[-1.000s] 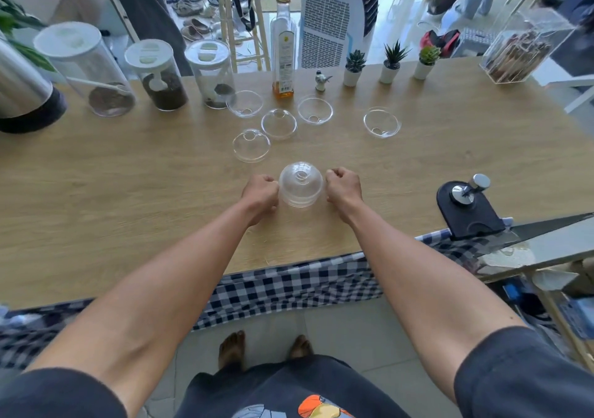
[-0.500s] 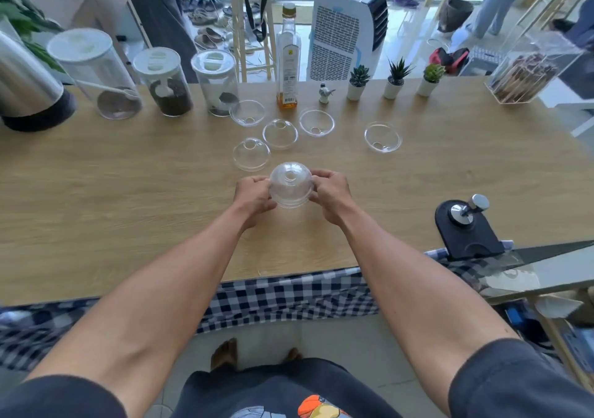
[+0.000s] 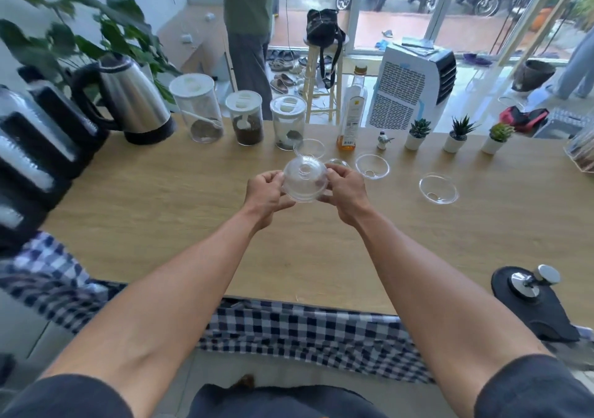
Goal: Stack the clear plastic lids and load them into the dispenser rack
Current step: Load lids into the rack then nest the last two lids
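Note:
A stack of clear dome lids (image 3: 304, 180) is held above the wooden table (image 3: 180, 212), gripped from both sides by my left hand (image 3: 265, 194) and my right hand (image 3: 344, 192). Loose clear lids lie upside down on the table beyond: one (image 3: 310, 148) near the jars, one (image 3: 372, 166) right of my hands, one (image 3: 438, 188) farther right. Another lid (image 3: 337, 162) peeks out behind my right hand. A black dispenser rack (image 3: 35, 157) stands at the table's left edge, blurred.
A steel kettle (image 3: 128, 99), three clear jars (image 3: 247, 118) and an oil bottle (image 3: 351, 115) line the back of the table. Small potted succulents (image 3: 456, 134) stand at the back right. A black tamper mat (image 3: 530, 302) sits at the front right.
Both hands lifted the lid stack off the table and raised it. The view swung up and left, bringing the kettle and the rack into sight.

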Tool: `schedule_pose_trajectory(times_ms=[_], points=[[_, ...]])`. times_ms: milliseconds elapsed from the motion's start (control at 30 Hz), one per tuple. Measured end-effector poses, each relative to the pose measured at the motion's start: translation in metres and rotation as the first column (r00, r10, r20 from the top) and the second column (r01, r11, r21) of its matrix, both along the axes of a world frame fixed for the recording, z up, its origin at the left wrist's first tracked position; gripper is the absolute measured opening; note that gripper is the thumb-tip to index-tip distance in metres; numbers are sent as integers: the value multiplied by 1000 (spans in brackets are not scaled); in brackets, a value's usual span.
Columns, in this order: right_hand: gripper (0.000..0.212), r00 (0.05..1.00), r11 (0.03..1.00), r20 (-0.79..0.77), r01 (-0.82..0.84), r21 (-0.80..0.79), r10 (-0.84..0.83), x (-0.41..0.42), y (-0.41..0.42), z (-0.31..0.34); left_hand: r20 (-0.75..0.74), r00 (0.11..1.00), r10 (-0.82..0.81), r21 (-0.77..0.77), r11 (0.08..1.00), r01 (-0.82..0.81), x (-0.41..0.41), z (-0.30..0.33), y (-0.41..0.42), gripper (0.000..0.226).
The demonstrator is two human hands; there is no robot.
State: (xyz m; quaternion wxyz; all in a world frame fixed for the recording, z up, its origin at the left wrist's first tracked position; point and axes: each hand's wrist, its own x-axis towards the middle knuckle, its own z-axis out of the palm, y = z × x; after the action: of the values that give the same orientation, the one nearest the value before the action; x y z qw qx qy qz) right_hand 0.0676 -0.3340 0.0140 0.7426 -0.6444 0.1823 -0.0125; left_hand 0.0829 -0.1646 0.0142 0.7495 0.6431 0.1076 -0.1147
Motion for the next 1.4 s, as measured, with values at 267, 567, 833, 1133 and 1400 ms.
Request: schedule_pose_trajectory(times_ms=[267,567,833,1133,1400], points=[[25,966,959,26,-254,-124,259,31,113,26,101,987,123,195,971,-141,0,33,114,22],[24,910,915,90,-399,-67,404,53,287,73,167,954,249,332,897,-292,-1,94,292,22],[43,906,910,88,-414,-28,414,71,445,101,161,954,254,325,899,-294,16,137,462,26],[15,910,904,17,-410,-116,415,74,589,117,137,973,186,478,848,-229,36,159,616,16],[5,932,916,-67,-362,-175,355,76,645,99,67,991,115,552,823,-133,50,140,679,17]])
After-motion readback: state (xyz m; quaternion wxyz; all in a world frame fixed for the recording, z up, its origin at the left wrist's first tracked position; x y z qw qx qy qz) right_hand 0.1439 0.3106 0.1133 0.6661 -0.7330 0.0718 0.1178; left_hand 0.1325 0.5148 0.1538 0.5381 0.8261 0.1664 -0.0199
